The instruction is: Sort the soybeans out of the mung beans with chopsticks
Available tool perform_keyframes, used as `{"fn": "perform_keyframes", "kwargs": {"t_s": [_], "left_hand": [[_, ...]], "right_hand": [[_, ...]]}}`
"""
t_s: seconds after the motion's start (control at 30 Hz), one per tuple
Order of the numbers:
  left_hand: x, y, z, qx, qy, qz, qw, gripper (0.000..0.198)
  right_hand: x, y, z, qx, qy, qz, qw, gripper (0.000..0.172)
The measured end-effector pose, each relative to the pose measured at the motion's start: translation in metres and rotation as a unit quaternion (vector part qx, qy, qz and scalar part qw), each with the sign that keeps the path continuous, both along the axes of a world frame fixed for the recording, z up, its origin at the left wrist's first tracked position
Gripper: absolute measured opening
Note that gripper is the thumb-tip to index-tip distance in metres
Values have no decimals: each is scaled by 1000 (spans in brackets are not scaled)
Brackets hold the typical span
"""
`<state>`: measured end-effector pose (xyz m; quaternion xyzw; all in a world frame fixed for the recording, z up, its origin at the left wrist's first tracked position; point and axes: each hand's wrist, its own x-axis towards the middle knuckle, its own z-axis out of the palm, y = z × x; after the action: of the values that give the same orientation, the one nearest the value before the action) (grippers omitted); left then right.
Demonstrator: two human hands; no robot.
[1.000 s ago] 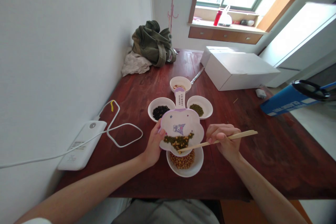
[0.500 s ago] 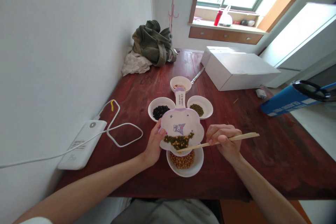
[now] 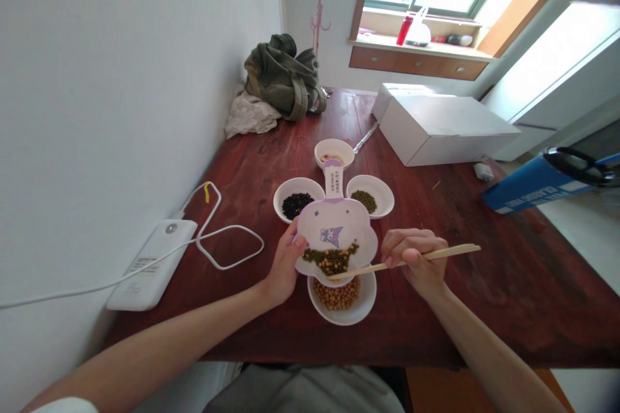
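Note:
My left hand [image 3: 285,262] grips the left rim of a flower-shaped bowl with a handle [image 3: 339,219], white and purple with a cartoon print. The bowl tilts toward me, and mixed green and yellowish beans [image 3: 332,261] have gathered along its lower edge. Closed around a pair of chopsticks [image 3: 453,251] is my right hand [image 3: 414,258]; their tips reach the bowl's near rim among the beans. Directly beneath is a white bowl [image 3: 353,317] of yellowish beans [image 3: 334,297], partly covered. Behind stand a bowl of black beans [image 3: 297,205], one of green beans [image 3: 363,201] and one with pale bits [image 3: 331,159].
A white power bank [image 3: 155,271] with a looped cable [image 3: 237,228] lies at the left by the wall. A green bag [image 3: 283,74] sits at the back left. To the right are a white box [image 3: 436,126], a charger plug [image 3: 483,171] and a blue bottle [image 3: 527,184].
Very little differs. The view has shifted slightly; both hands, the tilted flower-shaped bowl and the chopsticks keep nearly the same positions.

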<state>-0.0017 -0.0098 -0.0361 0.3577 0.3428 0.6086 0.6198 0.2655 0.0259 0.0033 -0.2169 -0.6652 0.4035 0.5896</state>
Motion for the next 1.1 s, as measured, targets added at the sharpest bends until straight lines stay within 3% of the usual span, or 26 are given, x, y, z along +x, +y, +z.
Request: {"fn": "perform_keyframes", "kwargs": {"t_s": [0.33,0.57,1.1], "left_hand": [[0,0,-1,2,6,-2,1000,79],[0,0,1,7,2,0,1000,77],[1,0,0,12,9,1,1000,75]], "right_hand": [[3,3,8,11,8,2,1000,57],[7,1,5,-4,7,-46,999,55],[5,3,3,-2,-14,-8,1000,53]]}}
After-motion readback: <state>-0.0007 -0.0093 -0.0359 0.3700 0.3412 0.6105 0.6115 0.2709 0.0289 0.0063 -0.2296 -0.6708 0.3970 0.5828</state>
